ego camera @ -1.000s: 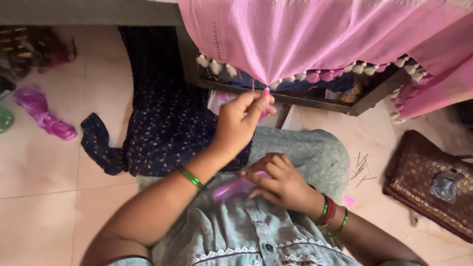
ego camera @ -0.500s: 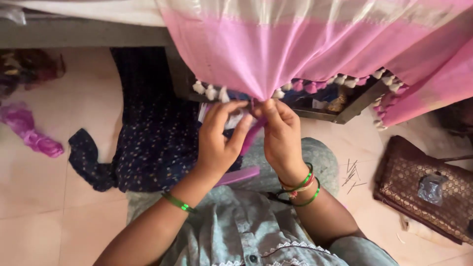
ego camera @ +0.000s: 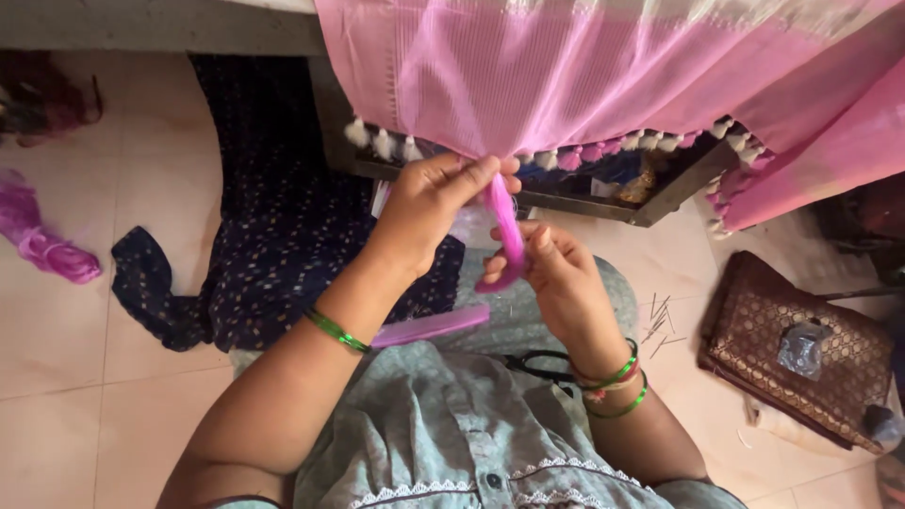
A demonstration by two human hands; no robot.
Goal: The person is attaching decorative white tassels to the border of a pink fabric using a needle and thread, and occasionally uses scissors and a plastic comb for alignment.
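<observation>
The pink threads [ego camera: 504, 231] could slip loose and the tassel come out uneven, because the pink cloth [ego camera: 584, 85] hangs free and can swing. The left hand [ego camera: 429, 203] is pinched shut on the top of the threads, right at the cloth's edge. The right hand [ego camera: 556, 269] is just below, fingers closed on the lower end, I think, though the view is poor there. A pink comb [ego camera: 429, 327] lies on the lap.
</observation>
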